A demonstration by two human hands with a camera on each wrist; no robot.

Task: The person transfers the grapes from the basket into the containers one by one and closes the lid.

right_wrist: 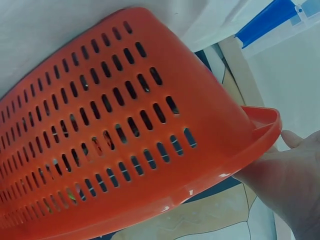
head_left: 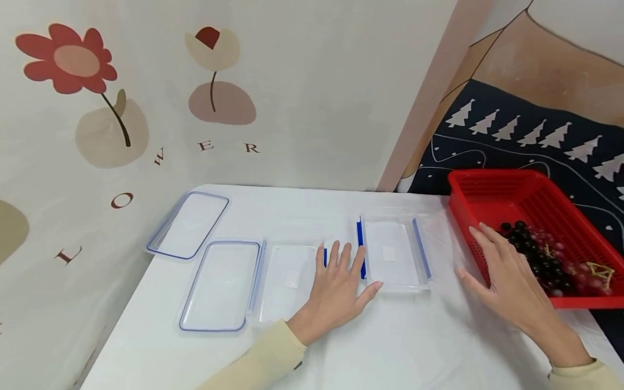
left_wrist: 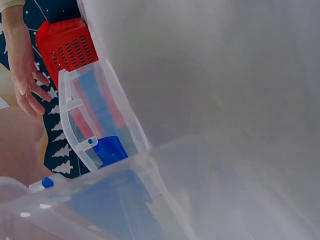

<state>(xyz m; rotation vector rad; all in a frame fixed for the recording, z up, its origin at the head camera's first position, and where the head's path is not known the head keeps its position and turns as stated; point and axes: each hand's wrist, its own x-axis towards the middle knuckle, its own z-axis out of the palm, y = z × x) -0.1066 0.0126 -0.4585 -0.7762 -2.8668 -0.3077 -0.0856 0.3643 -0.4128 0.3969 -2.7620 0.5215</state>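
Observation:
My left hand (head_left: pixel 336 287) hovers with spread, straight fingers at the right side of a clear plastic food container (head_left: pixel 280 271), hiding part of it. Whether it touches the rim I cannot tell. Just right of this hand stands a second clear container (head_left: pixel 395 254) with blue side clips. My right hand (head_left: pixel 512 281) is held beside the red plastic basket (head_left: pixel 463 189), fingers loosely extended and holding nothing. Inside the basket lie dark grapes (head_left: pixel 528 249) and reddish grapes (head_left: pixel 587 279). In the right wrist view, the hand (right_wrist: pixel 285 175) appears beyond the basket's rim (right_wrist: pixel 265 132).
Two clear lids with blue seals are on the left of the white table (head_left: pixel 365 346): one lid (head_left: pixel 221 287) beside the nearer container, another lid (head_left: pixel 190 225) by the wall. A patterned curtain (head_left: pixel 317 97) hangs behind the table.

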